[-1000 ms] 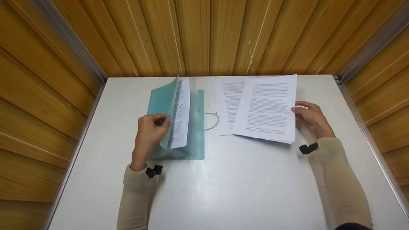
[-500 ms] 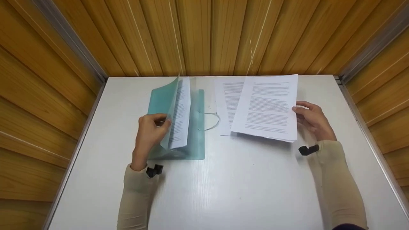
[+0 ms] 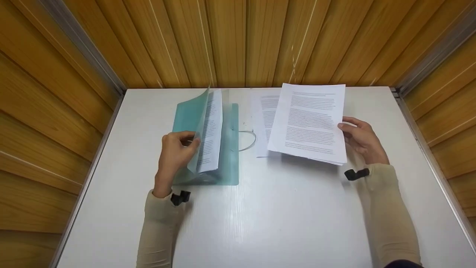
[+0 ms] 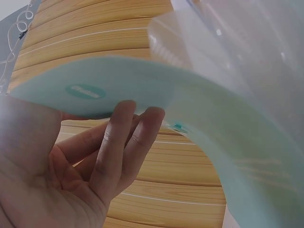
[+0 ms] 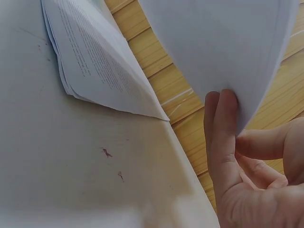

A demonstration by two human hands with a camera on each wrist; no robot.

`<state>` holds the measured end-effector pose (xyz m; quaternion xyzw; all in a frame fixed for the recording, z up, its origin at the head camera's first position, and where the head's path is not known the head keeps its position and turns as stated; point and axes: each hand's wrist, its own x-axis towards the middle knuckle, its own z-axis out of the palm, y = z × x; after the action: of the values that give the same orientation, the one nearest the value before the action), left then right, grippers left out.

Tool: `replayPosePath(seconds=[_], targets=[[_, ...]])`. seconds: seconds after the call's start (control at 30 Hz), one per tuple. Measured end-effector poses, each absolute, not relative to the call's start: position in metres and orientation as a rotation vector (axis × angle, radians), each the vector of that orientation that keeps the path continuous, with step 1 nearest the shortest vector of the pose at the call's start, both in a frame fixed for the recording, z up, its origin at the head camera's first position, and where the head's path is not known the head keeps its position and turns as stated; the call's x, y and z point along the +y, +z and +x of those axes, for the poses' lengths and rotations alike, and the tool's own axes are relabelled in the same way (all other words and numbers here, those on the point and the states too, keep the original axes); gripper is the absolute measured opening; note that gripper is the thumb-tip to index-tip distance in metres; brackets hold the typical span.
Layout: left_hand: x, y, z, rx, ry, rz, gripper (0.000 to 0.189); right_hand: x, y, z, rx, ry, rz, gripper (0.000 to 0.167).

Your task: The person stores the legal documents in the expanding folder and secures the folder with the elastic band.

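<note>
A teal plastic folder (image 3: pixel 232 160) lies at the left of the table with its cover raised. My left hand (image 3: pixel 175 150) pinches the edge of that bowed cover (image 4: pixel 142 80) between thumb and fingers. Inside the folder stand printed pages (image 3: pixel 211 137), partly behind the translucent cover. My right hand (image 3: pixel 362 137) pinches the right edge of a thin stack of printed sheets (image 3: pixel 310 123), lifted and tilted over the table. In the right wrist view the underside of the held sheets (image 5: pixel 218 42) shows blank, with fingers behind and thumb in front.
More printed sheets (image 3: pixel 264 126) lie flat on the white table (image 3: pixel 282 208), partly covered by the lifted stack. A thin loop (image 3: pixel 254 139) sticks out from the folder's right edge. Wood-panelled walls (image 3: pixel 241 44) close in the table's back and sides.
The right hand's sheets have tilted slightly, their upper left corner rising and shifting left. The left hand and the folder cover hold nearly the same pose.
</note>
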<state>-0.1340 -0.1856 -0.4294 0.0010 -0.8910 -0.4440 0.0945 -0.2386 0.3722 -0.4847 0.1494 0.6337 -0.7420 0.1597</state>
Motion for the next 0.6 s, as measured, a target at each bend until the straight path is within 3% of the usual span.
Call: replayPosePath(seconds=[0.13,0.6], targets=[[-0.185,-0.429,-0.135,-2.645,-1.319,0.009,0.026,0.37,-0.484,-0.237,1.803,-2.145,0.389,0.049],[-0.186,-0.427,-0.134,-2.66,-1.33,0.017,0.027,0.356,-0.475,-0.236,1.835,-2.131,0.32,0.058]])
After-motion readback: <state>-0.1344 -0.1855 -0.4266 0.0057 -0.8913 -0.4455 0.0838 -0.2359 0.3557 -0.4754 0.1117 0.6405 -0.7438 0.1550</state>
